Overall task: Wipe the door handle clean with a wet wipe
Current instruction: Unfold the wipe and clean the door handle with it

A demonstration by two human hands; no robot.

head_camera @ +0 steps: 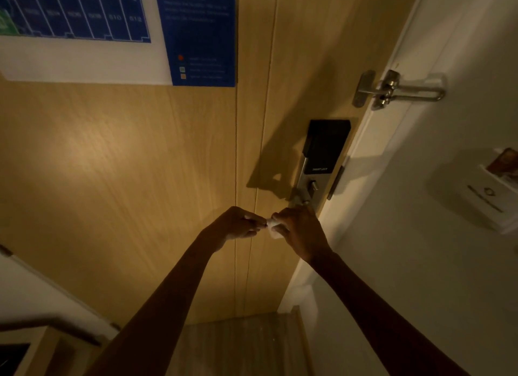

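Note:
A small white wet wipe (273,226) is held between both hands in front of a wooden door (168,165). My left hand (238,224) pinches its left end with the fingertips. My right hand (298,230) grips the rest of the wipe. The metal door handle (297,199) shows just above my right hand, mostly hidden behind it. It hangs from a black and silver smart lock plate (322,157) near the door's right edge.
A metal swing latch (392,91) bridges the door and the white frame above the lock. A blue floor plan poster (117,25) hangs on the door at upper left. A white card holder (493,190) is on the right wall.

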